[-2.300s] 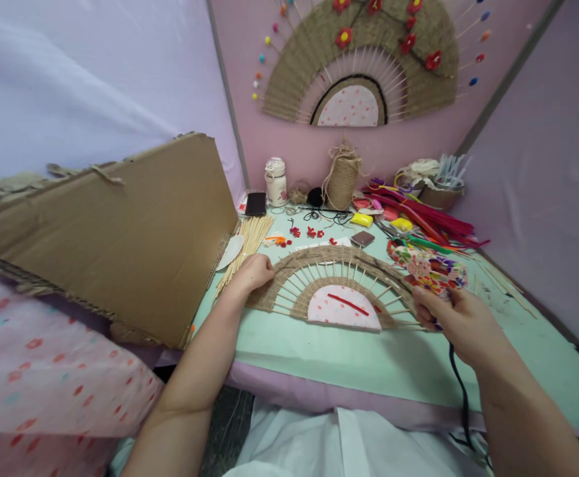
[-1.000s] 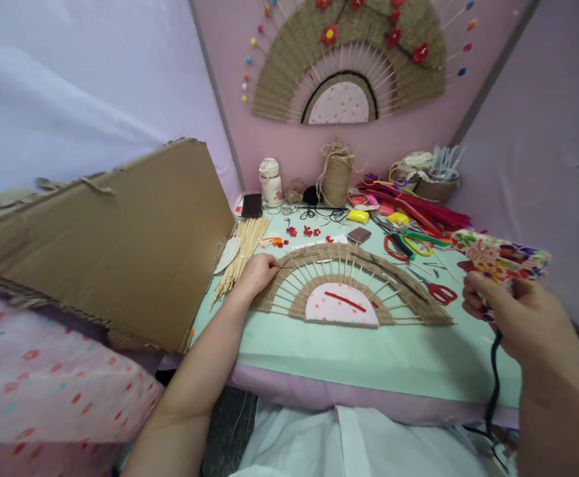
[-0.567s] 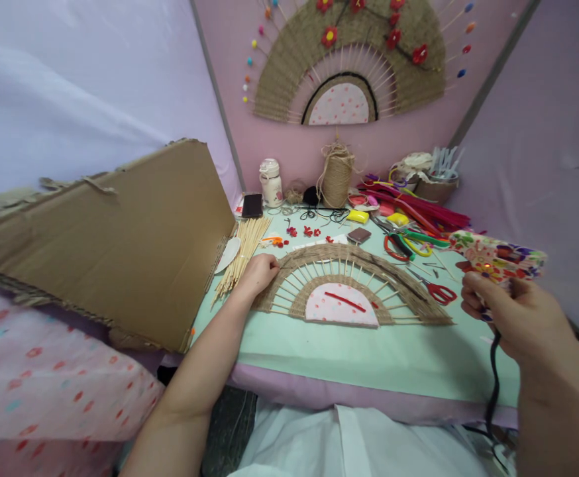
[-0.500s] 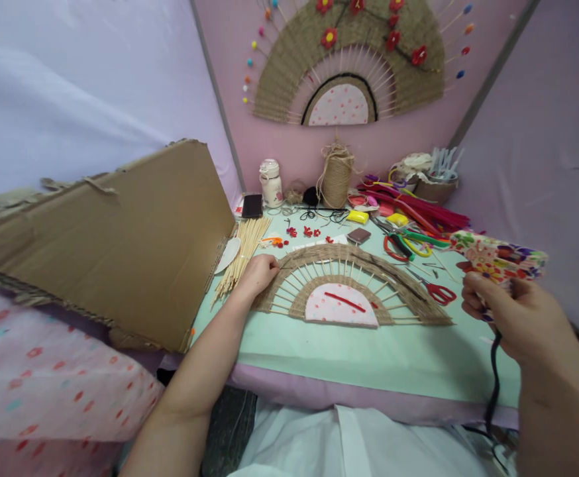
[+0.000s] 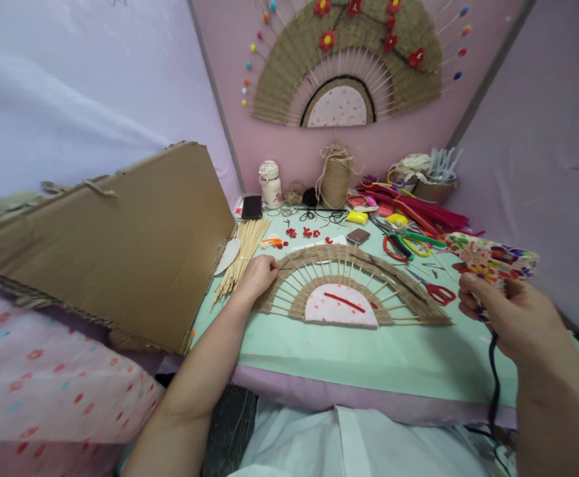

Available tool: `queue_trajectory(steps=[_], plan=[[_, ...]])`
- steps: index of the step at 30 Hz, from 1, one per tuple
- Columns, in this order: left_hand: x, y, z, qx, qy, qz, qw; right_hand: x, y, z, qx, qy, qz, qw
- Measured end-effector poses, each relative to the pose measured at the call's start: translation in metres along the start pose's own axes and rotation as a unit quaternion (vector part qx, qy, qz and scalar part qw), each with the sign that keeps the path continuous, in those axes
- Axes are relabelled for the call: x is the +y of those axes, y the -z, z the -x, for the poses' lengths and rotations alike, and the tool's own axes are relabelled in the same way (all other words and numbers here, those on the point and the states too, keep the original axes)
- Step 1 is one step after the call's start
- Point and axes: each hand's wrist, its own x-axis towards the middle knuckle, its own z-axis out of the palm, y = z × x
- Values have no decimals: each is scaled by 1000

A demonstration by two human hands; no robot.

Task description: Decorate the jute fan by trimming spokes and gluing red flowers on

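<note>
The left hand (image 5: 258,273) lies on the left end of the jute fan (image 5: 349,286), fingers curled down onto the woven band. Whether they pinch its edge cannot be told. The fan lies flat in the middle of the tabletop (image 5: 349,354), and a short red strip (image 5: 344,302) rests on its pink half-disc. The right hand (image 5: 511,318) is closed around the grip of a floral glue gun (image 5: 493,260), held in the air over the right side of the tabletop, right of the fan and apart from it. The gun's black cord (image 5: 492,381) hangs down past the wrist.

Red scissors (image 5: 436,290) lie between the fan's right end and the gun. A bundle of skewers (image 5: 244,250) lies just left of the left hand, beside a leaning cardboard sheet (image 5: 120,232). At the far edge stands a spool of twine (image 5: 335,177) (a finished fan (image 5: 294,79) hangs on the wall above it).
</note>
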Motion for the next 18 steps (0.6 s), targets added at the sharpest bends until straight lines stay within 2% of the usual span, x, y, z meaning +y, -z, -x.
queue_trajectory(steps=[4,11,18], plan=[[4,1,2,5,0,-37,999,-3,-2,1,0,-35,-31,999],[15,2,5,-5,29,-104,994,1,-3,0,-5,-20,-37,999],[18,2,5,-12,44,-103,994,-5,-5,3,7,-33,-30,999]])
